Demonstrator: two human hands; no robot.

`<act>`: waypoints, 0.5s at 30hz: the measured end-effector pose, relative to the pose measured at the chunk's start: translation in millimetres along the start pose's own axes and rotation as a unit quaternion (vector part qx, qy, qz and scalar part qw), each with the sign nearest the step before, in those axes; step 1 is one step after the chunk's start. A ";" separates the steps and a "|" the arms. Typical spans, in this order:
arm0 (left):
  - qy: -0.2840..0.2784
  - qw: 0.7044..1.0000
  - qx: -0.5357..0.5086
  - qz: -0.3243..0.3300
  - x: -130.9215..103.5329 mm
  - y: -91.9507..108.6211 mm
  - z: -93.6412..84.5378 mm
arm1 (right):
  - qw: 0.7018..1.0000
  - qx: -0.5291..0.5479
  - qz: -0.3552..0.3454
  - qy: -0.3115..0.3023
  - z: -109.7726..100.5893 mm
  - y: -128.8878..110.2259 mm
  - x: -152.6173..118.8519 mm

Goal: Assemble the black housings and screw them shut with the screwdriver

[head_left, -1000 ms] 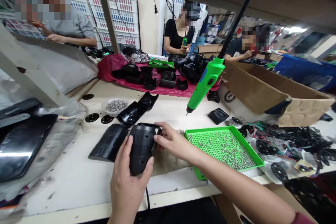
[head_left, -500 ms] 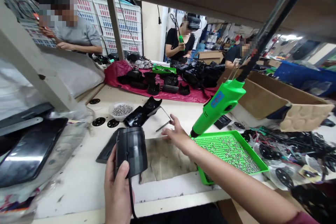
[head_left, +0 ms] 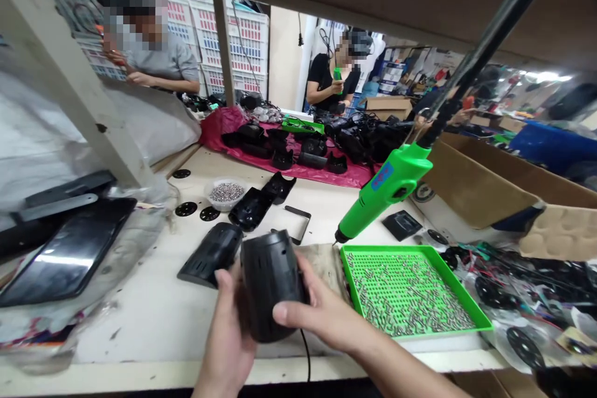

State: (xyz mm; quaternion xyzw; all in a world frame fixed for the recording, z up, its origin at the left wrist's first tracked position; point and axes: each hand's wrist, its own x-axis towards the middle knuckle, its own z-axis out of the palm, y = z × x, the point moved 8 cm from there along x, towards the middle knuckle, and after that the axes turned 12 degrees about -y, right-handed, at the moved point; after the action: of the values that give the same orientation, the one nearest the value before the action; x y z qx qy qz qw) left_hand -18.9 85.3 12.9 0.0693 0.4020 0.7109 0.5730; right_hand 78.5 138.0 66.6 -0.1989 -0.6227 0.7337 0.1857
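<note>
Head-worn view, facing forward and down

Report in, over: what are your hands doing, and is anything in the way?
Left hand and right hand gripping black plastic housing. Black cord below. Green electric screwdriver hangs clear, rightward.

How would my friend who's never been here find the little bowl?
On the white worktable, look left, just nearer than the pink sheet. Between flat black discs and an open black shell sits a round bowl of tiny metal pieces. Those neighbours are black; the bowl is whitish.
</note>
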 end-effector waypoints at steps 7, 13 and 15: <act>-0.038 0.994 -0.083 -0.064 6.7 -33.7 15.0 | 0.966 -0.200 0.083 0.142 -14.9 10.0 -21.4; -0.095 0.988 -0.047 -0.109 10.1 -39.5 25.6 | 0.966 -0.216 0.038 0.134 -25.0 17.5 -27.4; -0.106 0.992 -0.013 -0.065 11.7 -31.0 27.7 | 0.961 -0.230 0.021 0.155 -27.2 16.4 -30.2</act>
State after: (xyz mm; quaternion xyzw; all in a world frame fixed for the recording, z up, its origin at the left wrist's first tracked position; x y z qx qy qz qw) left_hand 16.2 109.7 7.0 0.1106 0.3333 0.6662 0.6579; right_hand 118.0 142.6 48.3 -0.3600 -0.7339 0.5348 0.2140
